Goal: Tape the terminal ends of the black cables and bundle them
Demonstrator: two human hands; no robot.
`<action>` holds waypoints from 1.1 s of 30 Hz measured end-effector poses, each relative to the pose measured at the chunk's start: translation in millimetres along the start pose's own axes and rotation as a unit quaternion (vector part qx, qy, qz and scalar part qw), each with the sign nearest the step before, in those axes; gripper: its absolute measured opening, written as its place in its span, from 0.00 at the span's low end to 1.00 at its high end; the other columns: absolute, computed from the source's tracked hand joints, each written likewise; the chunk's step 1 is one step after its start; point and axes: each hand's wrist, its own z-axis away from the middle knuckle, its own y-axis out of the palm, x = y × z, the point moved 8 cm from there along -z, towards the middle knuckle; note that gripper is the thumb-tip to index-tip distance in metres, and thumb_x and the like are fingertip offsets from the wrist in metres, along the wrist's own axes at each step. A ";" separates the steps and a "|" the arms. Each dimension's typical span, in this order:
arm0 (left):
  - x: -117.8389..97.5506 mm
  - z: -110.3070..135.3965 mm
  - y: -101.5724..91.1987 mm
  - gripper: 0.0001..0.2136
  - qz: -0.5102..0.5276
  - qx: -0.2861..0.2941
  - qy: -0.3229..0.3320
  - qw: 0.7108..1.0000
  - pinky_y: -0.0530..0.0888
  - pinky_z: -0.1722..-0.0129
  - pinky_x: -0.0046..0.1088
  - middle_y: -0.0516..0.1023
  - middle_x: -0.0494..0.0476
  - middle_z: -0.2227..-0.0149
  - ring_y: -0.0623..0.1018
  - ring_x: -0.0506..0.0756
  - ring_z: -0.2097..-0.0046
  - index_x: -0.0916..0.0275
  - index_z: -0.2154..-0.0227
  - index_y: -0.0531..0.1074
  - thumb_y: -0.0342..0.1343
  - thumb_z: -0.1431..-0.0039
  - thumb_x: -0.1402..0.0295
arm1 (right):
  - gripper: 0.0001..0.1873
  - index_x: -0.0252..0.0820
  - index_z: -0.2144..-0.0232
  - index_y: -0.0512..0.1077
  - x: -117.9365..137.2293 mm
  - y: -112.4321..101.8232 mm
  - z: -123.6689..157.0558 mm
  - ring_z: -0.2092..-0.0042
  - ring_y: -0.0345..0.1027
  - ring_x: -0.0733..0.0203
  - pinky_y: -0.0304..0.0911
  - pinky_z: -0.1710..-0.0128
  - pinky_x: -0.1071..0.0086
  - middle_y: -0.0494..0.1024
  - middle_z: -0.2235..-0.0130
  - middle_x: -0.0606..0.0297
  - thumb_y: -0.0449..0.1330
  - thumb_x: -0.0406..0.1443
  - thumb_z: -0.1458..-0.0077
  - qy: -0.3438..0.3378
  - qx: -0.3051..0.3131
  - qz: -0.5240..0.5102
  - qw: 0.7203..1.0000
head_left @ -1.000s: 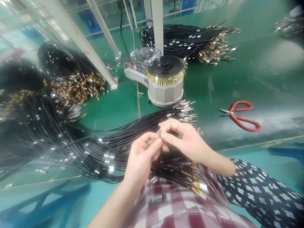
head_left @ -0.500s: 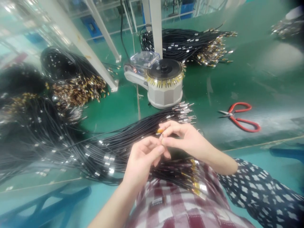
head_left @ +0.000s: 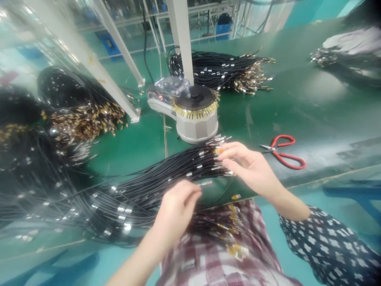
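Note:
My left hand (head_left: 180,206) is closed in a pinch on a thin black cable (head_left: 205,183), whose silvery end sticks out past the fingertips. To its right, my right hand (head_left: 253,169) is open, thumb and fingers apart, at the metal-tipped ends of a long bundle of black cables (head_left: 166,167). A small orange-yellow patch (head_left: 219,151) shows at a right fingertip; I cannot tell what it is. Below the hands, against the checked apron (head_left: 208,266), lies a second bundle of cables with yellow-wrapped ends (head_left: 233,226).
Behind the bundle stands a round tape dispenser (head_left: 196,123) with yellow strips around its disc. Red-handled pliers (head_left: 279,153) lie to the right. Coiled cable bundles (head_left: 220,69) sit at the back, more (head_left: 86,119) at the left, beside white posts (head_left: 183,43). A gloved hand (head_left: 351,41) shows at far right.
My hands, together half a second ago, have parted. The right hand has moved right and opened by the cable ends; the left has lowered slightly with the cable. The view has shifted.

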 end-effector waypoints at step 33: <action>-4.5 12.4 -33.6 0.10 0.151 -0.101 -0.060 0.982 0.73 0.56 0.31 0.81 0.56 0.61 0.78 0.56 0.60 0.58 0.58 0.76 0.61 0.44 0.72 | 0.05 0.45 0.69 0.77 14.2 47.7 12.1 0.51 0.68 0.58 0.62 0.47 0.63 0.74 0.56 0.62 0.60 0.34 0.41 0.006 0.036 -0.054 0.998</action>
